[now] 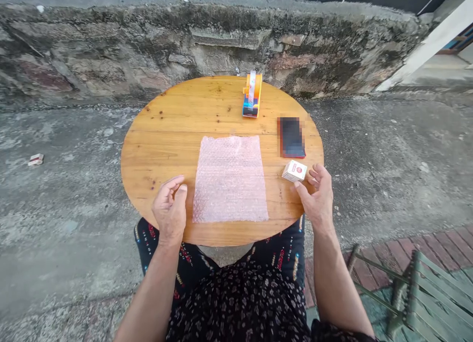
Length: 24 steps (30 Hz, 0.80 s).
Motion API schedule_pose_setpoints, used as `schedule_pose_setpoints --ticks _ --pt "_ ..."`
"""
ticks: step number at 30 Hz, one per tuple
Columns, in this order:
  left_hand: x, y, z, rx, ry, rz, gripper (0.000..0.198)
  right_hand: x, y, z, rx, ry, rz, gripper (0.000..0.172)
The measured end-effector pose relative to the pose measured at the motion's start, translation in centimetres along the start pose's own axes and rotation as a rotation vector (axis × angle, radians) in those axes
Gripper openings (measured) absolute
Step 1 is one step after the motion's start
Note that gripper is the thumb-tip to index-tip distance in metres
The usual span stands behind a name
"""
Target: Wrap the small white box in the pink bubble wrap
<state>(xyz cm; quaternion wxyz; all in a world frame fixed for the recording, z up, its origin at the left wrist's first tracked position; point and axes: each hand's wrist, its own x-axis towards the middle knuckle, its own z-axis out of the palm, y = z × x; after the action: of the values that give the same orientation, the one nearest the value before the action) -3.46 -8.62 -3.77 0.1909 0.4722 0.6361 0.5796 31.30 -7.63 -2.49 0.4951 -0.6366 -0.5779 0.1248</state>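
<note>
A pinkish sheet of bubble wrap (231,179) lies flat on the round wooden table (177,110) in front of me. To its left, my left hand (170,209) is held at the table's near edge, fingers loosely bent and nothing in them. A small white box (294,170) with red print stands to the right of the sheet. My right hand (316,196) is beside this box, thumb and fingers apart. Its thumb tip is close to the box's near corner; whether they touch I cannot tell.
Near the far edge stands a yellow and blue tape dispenser (252,95). A dark, partly blurred phone-like slab (291,137) lies beyond the box. Behind the table runs a stone wall (148,51). A green slatted chair (436,292) is at lower right; a small packet (36,159) lies on the ground at left.
</note>
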Motion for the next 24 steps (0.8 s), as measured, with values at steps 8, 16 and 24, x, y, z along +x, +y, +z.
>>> schedule_pose_setpoints --ticks 8,16,24 --pt "0.1 1.1 0.6 0.319 -0.158 0.267 0.021 1.6 0.6 1.1 0.030 -0.085 -0.038 0.080" --pt "0.2 0.9 0.4 0.467 -0.264 0.353 0.028 -4.2 -4.4 1.0 -0.208 0.010 -0.288 0.043" --pt "0.2 0.8 0.7 0.584 -0.298 0.404 0.028 -7.6 -8.4 4.0 -0.224 -0.628 -0.522 0.020"
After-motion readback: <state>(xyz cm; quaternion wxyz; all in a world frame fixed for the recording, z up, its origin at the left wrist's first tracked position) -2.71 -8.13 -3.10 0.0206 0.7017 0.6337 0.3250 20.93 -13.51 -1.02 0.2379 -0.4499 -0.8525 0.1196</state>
